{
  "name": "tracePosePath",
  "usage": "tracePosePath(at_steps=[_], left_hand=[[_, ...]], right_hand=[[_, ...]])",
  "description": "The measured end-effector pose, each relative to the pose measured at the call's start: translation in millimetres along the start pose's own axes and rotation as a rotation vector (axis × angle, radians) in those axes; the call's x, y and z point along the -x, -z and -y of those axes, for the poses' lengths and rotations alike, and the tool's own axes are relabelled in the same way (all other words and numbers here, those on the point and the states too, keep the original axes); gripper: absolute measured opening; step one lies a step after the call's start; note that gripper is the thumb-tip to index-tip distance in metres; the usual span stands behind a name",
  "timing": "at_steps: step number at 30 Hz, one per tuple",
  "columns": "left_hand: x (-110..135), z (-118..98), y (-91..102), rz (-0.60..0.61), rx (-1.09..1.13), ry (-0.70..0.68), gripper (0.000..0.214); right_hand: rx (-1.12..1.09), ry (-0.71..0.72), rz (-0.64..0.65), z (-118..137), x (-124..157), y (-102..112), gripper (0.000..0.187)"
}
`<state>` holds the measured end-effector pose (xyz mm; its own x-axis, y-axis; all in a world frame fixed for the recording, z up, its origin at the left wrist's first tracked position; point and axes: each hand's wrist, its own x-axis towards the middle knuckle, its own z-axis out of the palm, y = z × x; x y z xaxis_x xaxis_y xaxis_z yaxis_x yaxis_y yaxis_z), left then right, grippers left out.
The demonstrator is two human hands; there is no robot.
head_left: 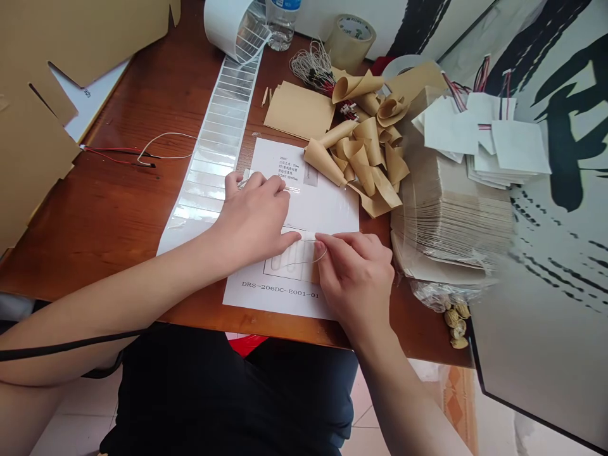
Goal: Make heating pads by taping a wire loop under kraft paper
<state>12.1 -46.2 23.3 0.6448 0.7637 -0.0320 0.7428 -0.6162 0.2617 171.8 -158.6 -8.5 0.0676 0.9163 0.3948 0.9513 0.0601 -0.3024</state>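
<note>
A white printed sheet (332, 209) lies on the wooden table, with lines of text and a framed drawing of looping lines. My left hand (259, 215) rests palm down on its left part, fingers spread and a little bent, thumb stretched toward the drawing. Over the drawing runs a thin white wire (297, 261). Its curved end meets my right hand (358, 266), whose thumb and forefinger are pinched on it at the sheet's right side. A small clear piece shows by the left fingertips; what it is cannot be made out.
A strip of labels (221, 120) unrolls along the left. Curled brown paper pieces (365, 145), flat brown sheets (299, 111), bundled wires (313, 66) and a tape roll (350, 41) lie behind. White squares with leads (475, 126) top a wrapped stack (456, 215). Cardboard (71, 50) stands left.
</note>
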Motion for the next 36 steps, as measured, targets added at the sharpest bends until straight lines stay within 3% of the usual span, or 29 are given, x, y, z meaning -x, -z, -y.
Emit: tracePosePath(at_steps=[8,15,36], left_hand=[[1.0,-0.7,1.5,0.02,-0.026,-0.014,0.048],[-0.5,-1.1,-1.6,0.006,-0.013,0.012,0.043],[-1.8,-1.0,-3.3,-0.016,-0.006,0.023,0.044]], right_hand=[[-0.035,-0.012,-0.021,2.7,1.9,-3.8,0.017],[-0.02,0.046,-0.148,-2.1,4.2,-13.4,0.011],[-0.131,-0.023,-0.131,20.6,14.1,-5.8,0.013]])
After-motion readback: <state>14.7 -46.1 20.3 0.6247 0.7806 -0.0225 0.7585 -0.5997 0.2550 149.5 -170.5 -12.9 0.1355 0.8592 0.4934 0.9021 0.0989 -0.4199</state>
